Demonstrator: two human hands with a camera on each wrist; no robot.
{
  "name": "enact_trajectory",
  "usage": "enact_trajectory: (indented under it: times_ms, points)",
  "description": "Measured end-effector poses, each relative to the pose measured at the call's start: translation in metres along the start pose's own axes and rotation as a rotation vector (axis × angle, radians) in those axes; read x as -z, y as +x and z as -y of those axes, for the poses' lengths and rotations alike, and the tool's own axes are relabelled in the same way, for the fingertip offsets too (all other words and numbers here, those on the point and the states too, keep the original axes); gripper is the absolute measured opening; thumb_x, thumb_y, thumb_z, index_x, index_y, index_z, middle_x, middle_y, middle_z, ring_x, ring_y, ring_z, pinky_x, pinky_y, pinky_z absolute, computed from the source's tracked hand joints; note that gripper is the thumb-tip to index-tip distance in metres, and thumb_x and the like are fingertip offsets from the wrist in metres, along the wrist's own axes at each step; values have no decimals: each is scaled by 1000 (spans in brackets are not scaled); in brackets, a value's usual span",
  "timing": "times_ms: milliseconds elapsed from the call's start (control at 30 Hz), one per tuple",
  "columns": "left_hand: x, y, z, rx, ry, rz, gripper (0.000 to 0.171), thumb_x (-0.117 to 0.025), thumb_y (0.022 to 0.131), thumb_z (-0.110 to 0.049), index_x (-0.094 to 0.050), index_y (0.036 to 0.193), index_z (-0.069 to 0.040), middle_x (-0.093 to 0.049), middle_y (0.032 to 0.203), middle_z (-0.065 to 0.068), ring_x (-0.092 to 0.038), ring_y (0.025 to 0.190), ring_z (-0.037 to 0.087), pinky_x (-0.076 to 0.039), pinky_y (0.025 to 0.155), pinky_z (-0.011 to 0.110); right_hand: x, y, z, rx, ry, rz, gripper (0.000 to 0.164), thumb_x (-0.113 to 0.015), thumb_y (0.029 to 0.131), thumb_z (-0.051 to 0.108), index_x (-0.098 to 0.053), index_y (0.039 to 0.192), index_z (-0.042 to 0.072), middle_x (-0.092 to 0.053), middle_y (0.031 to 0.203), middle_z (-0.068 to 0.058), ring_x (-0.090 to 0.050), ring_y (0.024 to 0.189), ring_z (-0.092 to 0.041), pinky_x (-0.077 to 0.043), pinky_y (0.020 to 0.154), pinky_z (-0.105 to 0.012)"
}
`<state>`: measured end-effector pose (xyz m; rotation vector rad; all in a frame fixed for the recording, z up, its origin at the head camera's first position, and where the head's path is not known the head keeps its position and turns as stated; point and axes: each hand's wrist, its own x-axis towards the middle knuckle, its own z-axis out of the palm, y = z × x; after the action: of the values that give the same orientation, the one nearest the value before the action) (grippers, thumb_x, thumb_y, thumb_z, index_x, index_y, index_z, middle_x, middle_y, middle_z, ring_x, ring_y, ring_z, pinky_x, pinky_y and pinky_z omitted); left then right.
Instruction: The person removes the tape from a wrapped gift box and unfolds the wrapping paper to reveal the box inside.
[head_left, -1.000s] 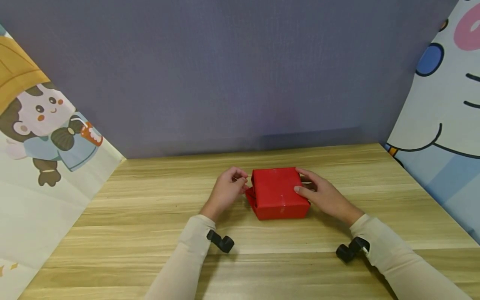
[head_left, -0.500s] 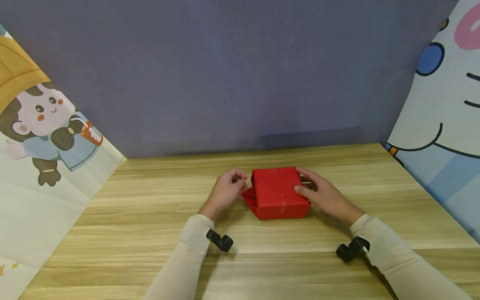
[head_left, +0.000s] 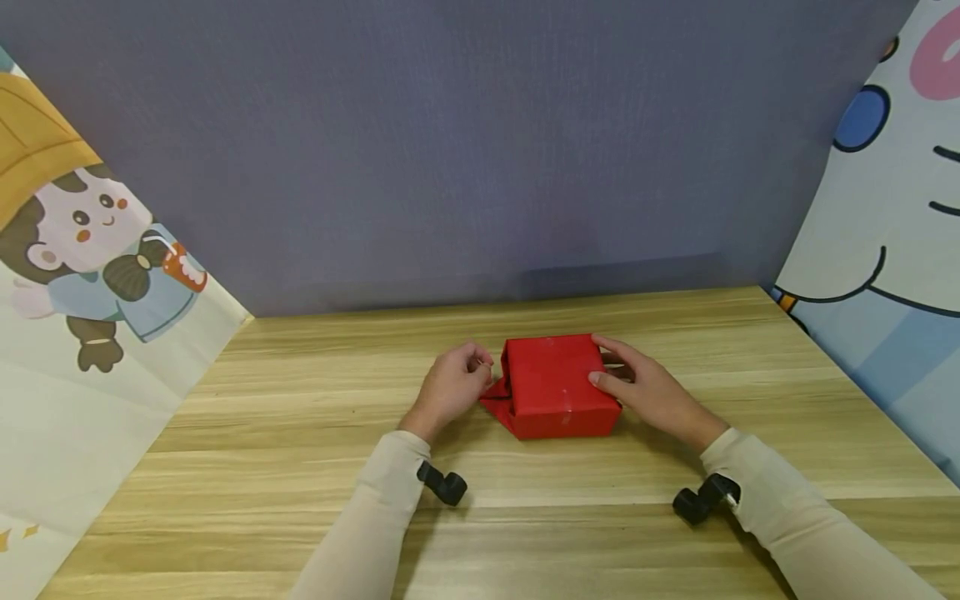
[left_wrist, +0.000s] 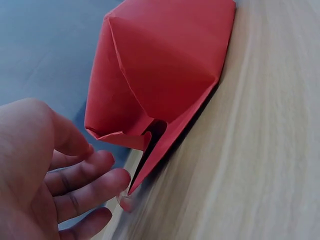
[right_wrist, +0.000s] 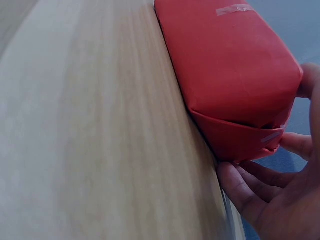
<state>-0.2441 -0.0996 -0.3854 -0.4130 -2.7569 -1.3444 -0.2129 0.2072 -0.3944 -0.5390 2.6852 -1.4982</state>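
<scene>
A red paper-wrapped box (head_left: 558,375) lies on the wooden table, with clear tape on its wrapping. At its left end the paper stands partly unfolded, and a pointed flap (left_wrist: 172,137) sticks out low. My left hand (head_left: 453,385) is beside that end, fingers loosely bent. In the left wrist view, a small clear scrap like tape (left_wrist: 121,198) shows between a fingertip and the flap's point; whether they touch is unclear. My right hand (head_left: 648,387) holds the box's right end, where the paper is folded in and taped, thumb and fingers spread round it.
The light wooden table (head_left: 300,433) ends at a grey-blue backdrop (head_left: 480,150). Sheets with cartoon pictures flank it, a child figure (head_left: 112,258) to the left and a large pale face to the right. Both sleeves carry black wrist cameras (head_left: 442,483).
The flap at the box's left end has swung outward and down, away from the end. My left hand has dropped slightly. The box and my right hand stay in place.
</scene>
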Motion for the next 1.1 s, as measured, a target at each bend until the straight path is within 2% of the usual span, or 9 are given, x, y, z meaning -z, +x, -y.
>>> enact_trajectory:
  times_ms: [567,900,1100]
  points:
    - [2,1,2,0,172,-13,15,-57,94,-17,-70,100,-14,-63,73,-7,-56,60,14,-45,57,34,0,0,0,0,6,-3,68,-63,100,28,-32,157,7,-48,145,-22,-55,124,-37,-46,100,-51]
    - [5,-1,1,28,211,-23,15,-56,94,-19,-70,99,-15,-63,69,-9,-57,59,13,-44,57,34,0,0,0,3,0,-5,68,-63,100,27,-32,157,7,-49,145,-21,-55,124,-37,-46,100,-51]
    - [6,0,4,55,187,-37,17,-55,94,-20,-70,101,-15,-64,65,-10,-61,55,12,-46,58,34,0,0,0,1,5,-6,68,-63,100,27,-32,157,7,-49,145,-21,-54,125,-37,-46,100,-51]
